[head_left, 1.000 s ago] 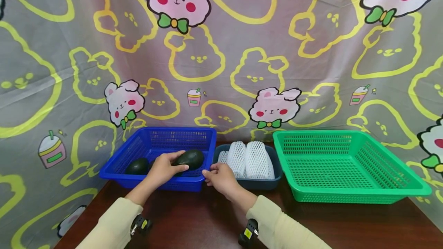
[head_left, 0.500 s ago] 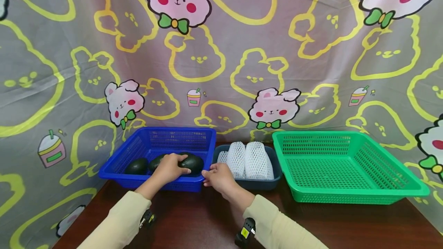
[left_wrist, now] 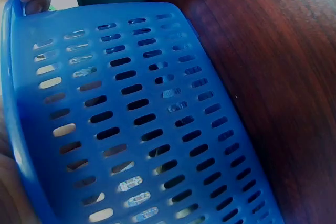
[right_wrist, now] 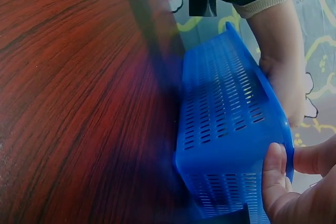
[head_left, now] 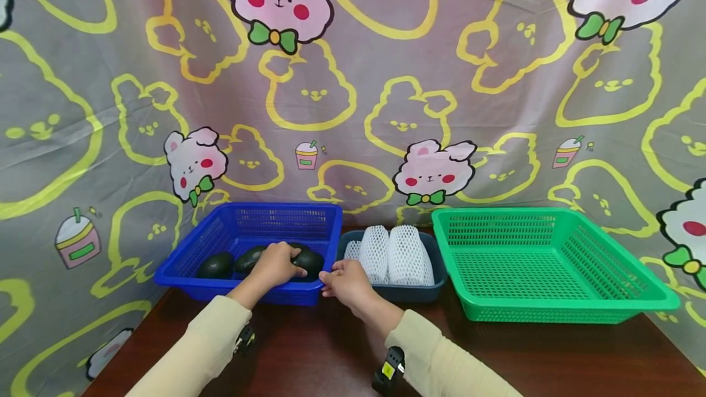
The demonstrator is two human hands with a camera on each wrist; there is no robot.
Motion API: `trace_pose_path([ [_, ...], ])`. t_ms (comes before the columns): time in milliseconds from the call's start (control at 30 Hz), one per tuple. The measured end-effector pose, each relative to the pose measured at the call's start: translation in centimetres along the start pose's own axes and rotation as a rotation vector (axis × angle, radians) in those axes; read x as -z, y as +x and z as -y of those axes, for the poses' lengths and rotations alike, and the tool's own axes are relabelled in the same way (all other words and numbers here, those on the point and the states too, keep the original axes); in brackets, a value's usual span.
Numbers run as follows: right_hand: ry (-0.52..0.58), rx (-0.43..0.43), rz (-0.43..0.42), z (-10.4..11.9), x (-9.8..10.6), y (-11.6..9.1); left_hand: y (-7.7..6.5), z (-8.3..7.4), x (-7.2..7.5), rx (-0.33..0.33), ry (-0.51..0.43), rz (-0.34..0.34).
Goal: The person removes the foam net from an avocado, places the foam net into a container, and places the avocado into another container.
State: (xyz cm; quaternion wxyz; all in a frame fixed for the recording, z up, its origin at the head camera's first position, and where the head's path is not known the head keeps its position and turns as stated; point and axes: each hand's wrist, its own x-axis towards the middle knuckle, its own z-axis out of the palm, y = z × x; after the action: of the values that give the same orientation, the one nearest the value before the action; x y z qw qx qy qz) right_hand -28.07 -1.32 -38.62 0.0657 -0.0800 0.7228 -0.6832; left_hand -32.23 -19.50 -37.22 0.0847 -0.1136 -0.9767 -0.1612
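Note:
Inside the blue basket (head_left: 220, 291), my left hand (head_left: 274, 266) curls over a dark green avocado (head_left: 311, 263) at the right end, thumb toward the front wall. Two more avocados lie to its left, one in the middle (head_left: 248, 258) and one farther left (head_left: 216, 266). My right hand (head_left: 350, 282) pinches the basket's rim at the front right corner; the right wrist view shows thumb (right_wrist: 274, 171) and fingers on either side of that rim. Perforated basket wall fills most of the left wrist view, hiding the avocados there.
A dark tray (head_left: 410, 293) right of the blue basket holds several white foam net sleeves (head_left: 406, 256). Farther right stands a green basket (head_left: 551, 312). All rest on a dark wooden table (head_left: 309, 348) before a patterned cloth (head_left: 353, 109).
My left hand has moved slightly right and lowered the avocado it holds toward the basket's right end, uncovering the middle avocado. My right hand has stayed at the rim.

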Motion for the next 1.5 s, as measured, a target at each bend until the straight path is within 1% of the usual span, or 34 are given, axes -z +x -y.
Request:
trace_pose_path([
  [200, -0.030, -0.009, 0.002, 0.1, 0.1, 0.0, 0.3, -0.1, -0.1, 0.016, 0.026, 0.033],
  [467, -0.024, -0.006, 0.010, 0.0, 0.2, 0.2, 0.6, -0.4, -0.1, 0.037, 0.040, 0.077],
  [700, -0.033, -0.002, 0.012, -0.2, 0.2, 0.2, 0.6, -0.3, 0.0, 0.030, 0.063, 0.088],
  [833, -0.035, 0.002, 0.013, -0.2, 0.2, 0.2, 0.6, -0.3, 0.1, 0.047, 0.052, 0.109],
  [1000, -0.032, -0.002, 0.010, -0.1, 0.2, 0.3, 0.6, -0.5, 0.4, 0.085, 0.020, 0.150],
  [1100, -0.023, 0.000, 0.010, -0.1, 0.3, 0.3, 0.5, -0.6, 0.6, 0.093, 0.005, 0.170],
  [1267, -0.023, 0.001, 0.011, -0.1, 0.3, 0.3, 0.3, -0.5, 0.9, 0.065, 0.014, 0.181],
  [1500, -0.025, -0.007, 0.013, -0.1, 0.3, 0.2, 0.1, -0.2, 1.2, 0.032, 0.029, 0.159],
])
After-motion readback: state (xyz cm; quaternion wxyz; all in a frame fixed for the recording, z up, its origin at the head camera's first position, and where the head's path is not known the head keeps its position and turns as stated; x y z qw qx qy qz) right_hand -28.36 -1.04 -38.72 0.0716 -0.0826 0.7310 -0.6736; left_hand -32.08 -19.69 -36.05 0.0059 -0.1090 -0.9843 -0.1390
